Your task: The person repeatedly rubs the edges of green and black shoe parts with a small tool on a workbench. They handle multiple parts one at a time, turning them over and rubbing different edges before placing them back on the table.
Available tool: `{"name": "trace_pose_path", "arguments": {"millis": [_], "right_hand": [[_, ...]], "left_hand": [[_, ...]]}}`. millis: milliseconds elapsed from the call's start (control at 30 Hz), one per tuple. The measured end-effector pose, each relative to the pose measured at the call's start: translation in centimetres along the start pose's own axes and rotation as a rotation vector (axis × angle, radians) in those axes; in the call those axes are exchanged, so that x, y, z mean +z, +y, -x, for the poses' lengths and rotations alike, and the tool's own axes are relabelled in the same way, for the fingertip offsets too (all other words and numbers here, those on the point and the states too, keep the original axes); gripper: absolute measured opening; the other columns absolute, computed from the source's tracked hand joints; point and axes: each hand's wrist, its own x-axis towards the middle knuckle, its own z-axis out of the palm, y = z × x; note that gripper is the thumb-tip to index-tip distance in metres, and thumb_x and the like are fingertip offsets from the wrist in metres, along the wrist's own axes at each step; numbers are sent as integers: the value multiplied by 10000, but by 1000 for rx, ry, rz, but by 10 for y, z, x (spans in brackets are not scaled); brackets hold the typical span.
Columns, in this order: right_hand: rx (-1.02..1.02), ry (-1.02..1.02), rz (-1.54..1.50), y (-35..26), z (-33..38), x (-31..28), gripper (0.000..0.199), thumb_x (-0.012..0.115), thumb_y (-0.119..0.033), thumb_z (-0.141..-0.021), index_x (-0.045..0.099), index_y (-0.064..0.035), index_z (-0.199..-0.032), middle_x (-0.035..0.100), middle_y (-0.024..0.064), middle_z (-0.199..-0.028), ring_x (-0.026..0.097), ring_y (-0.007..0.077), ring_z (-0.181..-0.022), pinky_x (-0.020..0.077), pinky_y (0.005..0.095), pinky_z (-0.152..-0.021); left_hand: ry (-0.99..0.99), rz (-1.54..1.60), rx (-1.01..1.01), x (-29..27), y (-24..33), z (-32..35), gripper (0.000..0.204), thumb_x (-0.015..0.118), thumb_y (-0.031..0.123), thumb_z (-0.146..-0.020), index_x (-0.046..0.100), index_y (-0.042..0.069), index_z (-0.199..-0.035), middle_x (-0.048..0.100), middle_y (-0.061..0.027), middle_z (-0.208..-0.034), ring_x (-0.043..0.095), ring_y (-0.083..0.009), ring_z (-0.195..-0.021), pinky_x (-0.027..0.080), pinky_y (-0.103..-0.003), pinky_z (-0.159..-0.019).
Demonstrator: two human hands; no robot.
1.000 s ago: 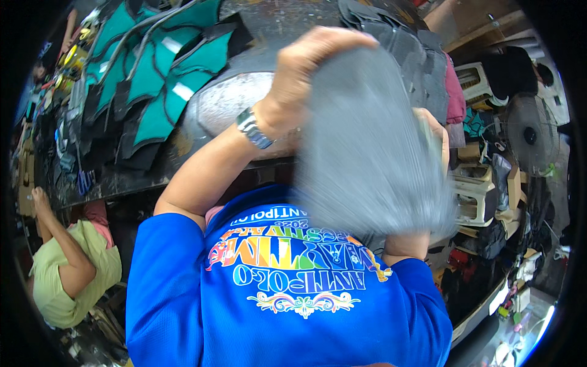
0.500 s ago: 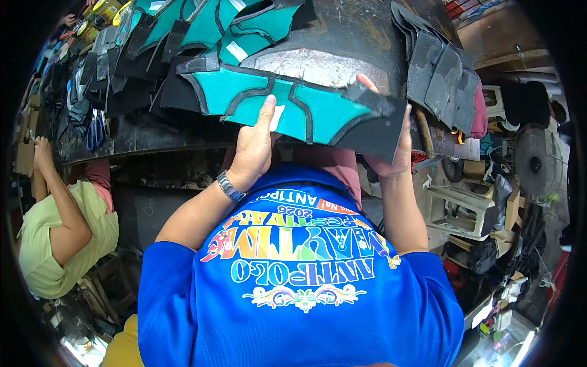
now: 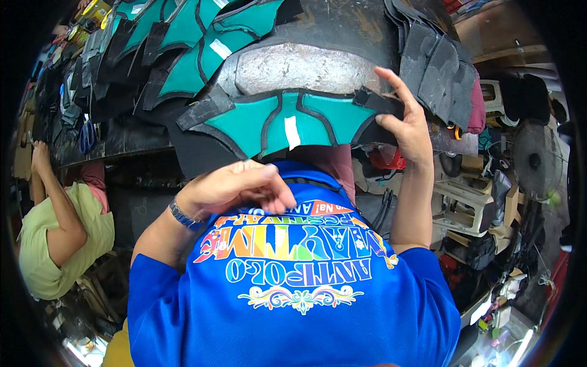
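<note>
The left hand [image 3: 235, 186] has let go of the teal-and-black fabric piece [image 3: 244, 128] and hovers, loosely curled, over the wearer's shirt. The right hand [image 3: 406, 125] stays at its right end, thumb touching; I cannot tell whether it grips. The piece spans the table's near edge; bare dark table [image 3: 348, 27] opens beyond the pale slab [image 3: 299, 68].

Lane open up the middle, flanks jammed!

Dark tabletop [image 3: 354, 27] gives a way through at upper centre, squeezed between the teal stack [image 3: 177, 30] upper left and the grey-black stack [image 3: 433, 73] upper right! Lower down, the teal-and-black piece [image 3: 241, 127] bars the centre, the right hand [image 3: 413, 131] guarding its right end. Below, a gap opens between left hand [image 3: 235, 186] and right forearm [image 3: 411, 202]!
</note>
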Motion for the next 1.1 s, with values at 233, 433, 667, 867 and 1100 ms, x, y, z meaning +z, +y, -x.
{"name": "trace_pose_path", "arguments": {"millis": [233,433,667,867,1100], "right_hand": [[-252,-96,164,-11,-34,6,723,488,79,-693,533,-23,-1407,644,58,-1163,587,127,-1048,438,260,-988],[-310,-61,254,-4,-32,7,632,607,28,-817,508,-41,-1437,644,23,-1123,588,95,-1010,469,250,-940],[35,421,1246,47,23,-49,492,645,-88,-871,554,-91,-1354,649,181,-1134,645,345,-1021,515,426,-889],[15,535,1296,90,23,-62,494,589,-68,-831,550,-108,-1322,641,188,-1135,631,388,-1033,503,475,-898],[177,427,688,25,29,-63,379,663,-96,-890,612,-74,-1265,648,79,-836,582,135,-675,481,301,-649]], "left_hand": [[351,-811,575,35,72,-13,476,593,304,-1009,565,-6,-1369,583,-115,-1302,598,-194,-1136,475,-328,-989],[515,-1449,169,-33,83,-96,336,676,261,-926,701,-9,-1125,710,-241,-999,693,-367,-963,526,-404,-888],[626,-1169,236,-64,80,-117,313,734,214,-905,688,-51,-1065,738,-152,-890,679,-161,-792,518,-304,-708],[495,-1363,391,-62,83,-141,276,773,224,-842,733,8,-1008,749,-125,-858,690,-195,-710,529,-322,-671],[545,-1302,353,-68,85,-145,315,825,135,-776,757,-14,-1045,749,-118,-838,691,-156,-740,536,-287,-699]]}}
